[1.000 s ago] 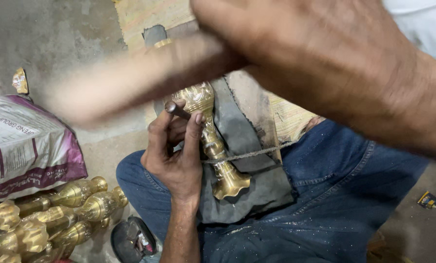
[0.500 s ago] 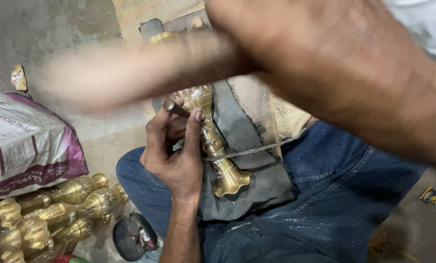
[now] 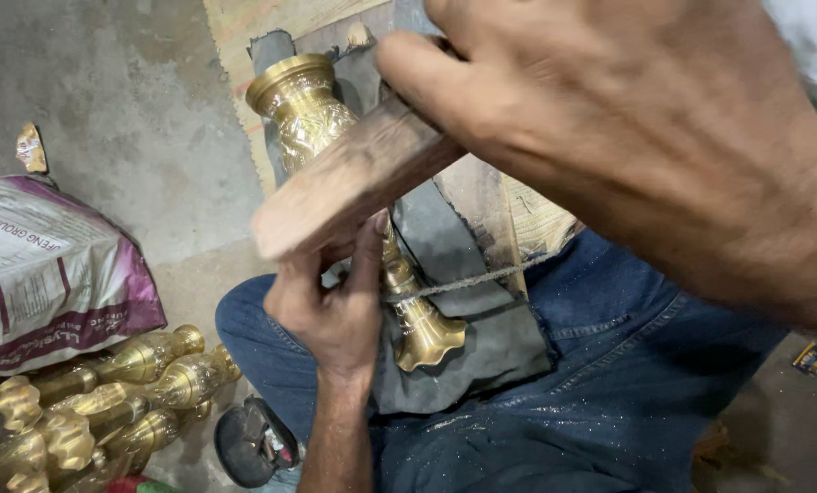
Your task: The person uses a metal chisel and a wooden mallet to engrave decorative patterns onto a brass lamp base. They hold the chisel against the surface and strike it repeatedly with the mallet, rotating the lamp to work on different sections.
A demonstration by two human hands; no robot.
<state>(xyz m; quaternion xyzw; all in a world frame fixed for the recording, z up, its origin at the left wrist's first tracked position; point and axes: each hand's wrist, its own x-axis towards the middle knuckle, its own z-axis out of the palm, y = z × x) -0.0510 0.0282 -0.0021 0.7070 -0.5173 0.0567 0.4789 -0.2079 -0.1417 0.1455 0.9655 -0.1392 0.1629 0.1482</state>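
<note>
The right hand (image 3: 628,137) fills the upper right of the view, close to the camera, its fingers curled tight around one end of a flat wooden mallet (image 3: 354,178) that slants down to the left across the middle. Beneath it, blue jeans (image 3: 628,365) cover the lap, speckled with fine metal dust. At the left edge, a white and purple sack (image 3: 52,274) sits on the grey concrete floor (image 3: 135,119). A dark grey cloth (image 3: 463,338) is spread over the lap, with a cord (image 3: 481,277) drawn across it. On the cloth lies an engraved brass vase (image 3: 313,105), its mouth pointing far and its flared foot near, partly hidden by the mallet. At the near left is a heap of similar brass vases (image 3: 107,393). The left hand (image 3: 331,310) rests against the vase's narrow stem, fingers pressed together; whether they pinch a tool cannot be told, since the mallet hides their tips. A black sandal (image 3: 253,443) lies just beside the left forearm.
</note>
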